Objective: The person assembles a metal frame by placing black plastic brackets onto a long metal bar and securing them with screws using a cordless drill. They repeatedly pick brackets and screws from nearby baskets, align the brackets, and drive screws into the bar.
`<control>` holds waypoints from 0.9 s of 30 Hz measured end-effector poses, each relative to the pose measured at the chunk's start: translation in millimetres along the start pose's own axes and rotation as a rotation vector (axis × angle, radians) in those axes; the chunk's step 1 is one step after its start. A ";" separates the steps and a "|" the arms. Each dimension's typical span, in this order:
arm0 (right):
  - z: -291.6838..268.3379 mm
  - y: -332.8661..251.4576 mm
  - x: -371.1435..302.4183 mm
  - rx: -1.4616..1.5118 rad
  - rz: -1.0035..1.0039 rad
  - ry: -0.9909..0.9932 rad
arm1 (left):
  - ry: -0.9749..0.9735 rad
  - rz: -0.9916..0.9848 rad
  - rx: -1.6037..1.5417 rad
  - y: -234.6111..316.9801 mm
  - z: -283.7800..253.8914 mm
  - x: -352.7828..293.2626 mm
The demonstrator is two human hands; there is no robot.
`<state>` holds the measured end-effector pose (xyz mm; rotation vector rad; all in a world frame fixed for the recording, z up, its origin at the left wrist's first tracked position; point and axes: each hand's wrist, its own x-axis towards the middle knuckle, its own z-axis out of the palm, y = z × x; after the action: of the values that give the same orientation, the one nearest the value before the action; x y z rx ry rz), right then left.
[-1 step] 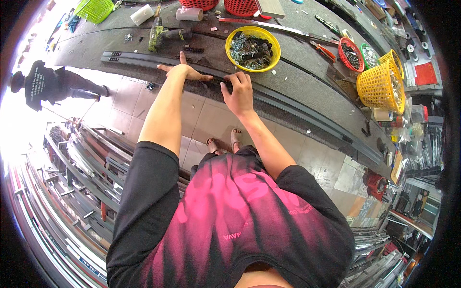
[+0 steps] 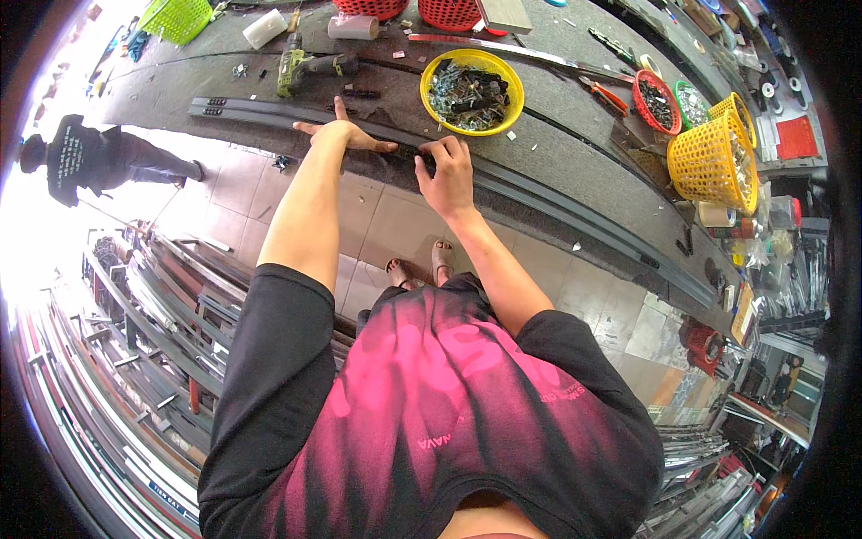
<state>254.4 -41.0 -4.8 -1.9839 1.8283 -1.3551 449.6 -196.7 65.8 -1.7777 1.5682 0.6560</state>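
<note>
Metal bar (image 2: 548, 203), long and dark grey, ran along the near edge of the workbench (image 2: 561, 117), and 2 bare hands were right there on it! Left hand (image 2: 346, 136) first: open, gripping nothing, digits fanned wide. Just beside it was the right hand (image 2: 446, 171), fingers curled down at the bar; something dark showed by the tips, too small to name, and whether they gripped it, I could not tell. Close beyond sat a yellow bowl (image 2: 514, 92) full of small hardware, while a green drill (image 2: 289, 72) lay past the left hand. Farther right, red-handled pliers (image 2: 611, 98) rested, and off left, another person (image 2: 90, 162) in dark clothing was on the tiled floor (image 2: 382, 229).
</note>
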 end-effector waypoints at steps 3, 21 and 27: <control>-0.8 4.5 -3.5 0.047 0.016 -0.027 | 0.047 0.030 -0.029 0.7 -1.4 -2.9; -6.1 9.6 -5.1 0.106 -0.008 -0.014 | 0.037 0.000 0.026 5.5 -7.2 9.5; -6.4 12.9 -3.2 0.143 0.032 -0.072 | 0.146 -0.086 0.014 -7.1 7.7 50.9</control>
<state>241.1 -38.7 -10.6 -1.8978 1.6760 -1.3464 464.7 -223.6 24.1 -1.9078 1.5772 0.4828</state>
